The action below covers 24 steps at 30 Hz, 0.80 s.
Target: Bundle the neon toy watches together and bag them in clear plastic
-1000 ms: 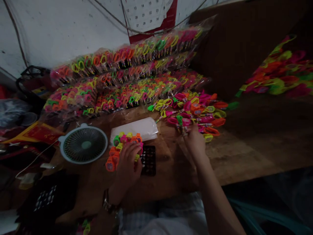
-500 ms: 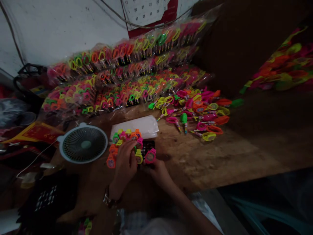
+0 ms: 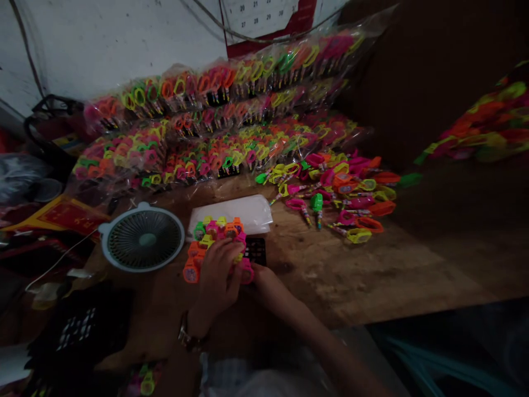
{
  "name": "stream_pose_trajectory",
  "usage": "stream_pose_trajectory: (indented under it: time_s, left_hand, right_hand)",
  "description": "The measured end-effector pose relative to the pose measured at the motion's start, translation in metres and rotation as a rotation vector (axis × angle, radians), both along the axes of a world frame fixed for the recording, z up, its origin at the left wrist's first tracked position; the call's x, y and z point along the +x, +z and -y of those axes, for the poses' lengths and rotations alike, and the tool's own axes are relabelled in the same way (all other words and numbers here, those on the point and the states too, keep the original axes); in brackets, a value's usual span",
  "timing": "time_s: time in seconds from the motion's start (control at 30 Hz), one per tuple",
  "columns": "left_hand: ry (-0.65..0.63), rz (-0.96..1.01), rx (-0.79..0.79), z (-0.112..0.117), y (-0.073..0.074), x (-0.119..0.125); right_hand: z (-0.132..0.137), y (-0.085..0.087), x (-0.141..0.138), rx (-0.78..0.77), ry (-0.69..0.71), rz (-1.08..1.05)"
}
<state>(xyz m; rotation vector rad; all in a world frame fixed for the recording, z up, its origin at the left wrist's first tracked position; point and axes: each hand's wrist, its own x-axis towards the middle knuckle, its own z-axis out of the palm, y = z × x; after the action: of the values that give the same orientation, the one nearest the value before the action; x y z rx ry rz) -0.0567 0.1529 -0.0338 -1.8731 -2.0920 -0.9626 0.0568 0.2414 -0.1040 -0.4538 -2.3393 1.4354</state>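
Observation:
Several neon toy watches sit in rows on a black slotted card (image 3: pixel 257 249), an orange watch (image 3: pixel 190 272) at its left edge. My left hand (image 3: pixel 217 273) lies over the rows, its fingers curled on the watches. Its thumb presses against a pink toy watch (image 3: pixel 247 272) at the near right of the rows. My right hand (image 3: pixel 268 284) is closed at the right side of this pink watch, with its fingertips hidden under the watch and the card. A white sheet stack (image 3: pixel 248 212) lies just behind the card.
A grey fan (image 3: pixel 146 240) lies to the left. Loose toy watches with patterned sticks (image 3: pixel 343 190) are heaped at the right back. Bagged rows of them (image 3: pixel 215 118) stand along the wall. Black cards (image 3: pixel 82 325) are stacked at the lower left.
The pink watch has moved left and down against the other watches, with my right hand beside it. My left thumb and fingers have shifted right onto it. The view has swung slightly left.

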Motion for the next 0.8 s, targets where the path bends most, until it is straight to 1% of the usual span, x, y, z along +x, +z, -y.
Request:
stream_pose_trajectory:
  time_s: [0.03, 0.1, 0.17, 0.2, 0.23, 0.27, 0.33, 0.37, 0.4, 0.43, 0.47, 0.53, 0.57, 0.6, 0.63, 0.7, 0.8]
  left_hand:
    - [-0.023, -0.038, -0.022, 0.0, 0.001, 0.0]
    - [-0.044, -0.104, -0.056, 0.0, 0.002, 0.002]
    - [-0.051, -0.126, -0.065, 0.002, 0.004, 0.003]
    - [-0.062, -0.123, -0.066, 0.004, 0.005, 0.004]
    - [-0.082, -0.115, -0.063, 0.006, 0.006, 0.006]
    - [-0.106, -0.103, -0.058, 0.01, 0.007, 0.007]
    - [-0.153, -0.077, -0.041, 0.017, 0.007, 0.011]
    - [-0.168, -0.068, -0.026, 0.021, 0.007, 0.013]
    - [-0.172, -0.065, -0.004, 0.024, 0.007, 0.015]
    - [-0.16, -0.066, 0.021, 0.028, 0.007, 0.016]
    - [-0.133, -0.072, 0.043, 0.031, 0.008, 0.017]
    - [-0.056, -0.083, 0.06, 0.036, 0.009, 0.016]
    - [-0.025, -0.086, 0.042, 0.039, 0.01, 0.016]
    - [-0.006, -0.091, 0.012, 0.04, 0.01, 0.015]
    - [-0.003, -0.101, -0.028, 0.041, 0.01, 0.014]
    - [-0.009, -0.13, -0.076, 0.038, 0.009, 0.014]
    - [0.038, -0.159, -0.014, 0.026, 0.003, 0.016]
  right_hand:
    - [0.001, -0.002, 0.0, 0.01, -0.003, 0.0]
    - [-0.003, -0.001, 0.001, 0.024, 0.067, -0.03]
    - [-0.022, 0.005, 0.005, 0.03, 0.15, -0.063]
    - [-0.036, 0.01, 0.008, 0.038, 0.14, -0.056]
    - [-0.053, 0.015, 0.011, 0.061, 0.066, -0.019]
    - [-0.072, 0.021, 0.013, 0.102, -0.083, 0.05]
    - [-0.107, 0.029, 0.017, 0.279, -0.507, 0.281]
    - [-0.122, 0.031, 0.018, 0.374, -0.676, 0.407]
    - [-0.133, 0.031, 0.019, 0.459, -0.785, 0.516]
    - [-0.142, 0.031, 0.019, 0.524, -0.835, 0.59]
    - [-0.146, 0.03, 0.019, 0.567, -0.839, 0.624]
    - [-0.145, 0.026, 0.021, 0.59, -0.793, 0.585]
    - [-0.14, 0.025, 0.023, 0.563, -0.773, 0.533]
    - [-0.132, 0.023, 0.027, 0.502, -0.751, 0.47]
    - [-0.121, 0.022, 0.03, 0.404, -0.72, 0.399]
    - [-0.092, 0.017, 0.036, 0.133, -0.64, 0.226]
    - [-0.042, 0.008, 0.035, -0.305, -0.474, -0.038]
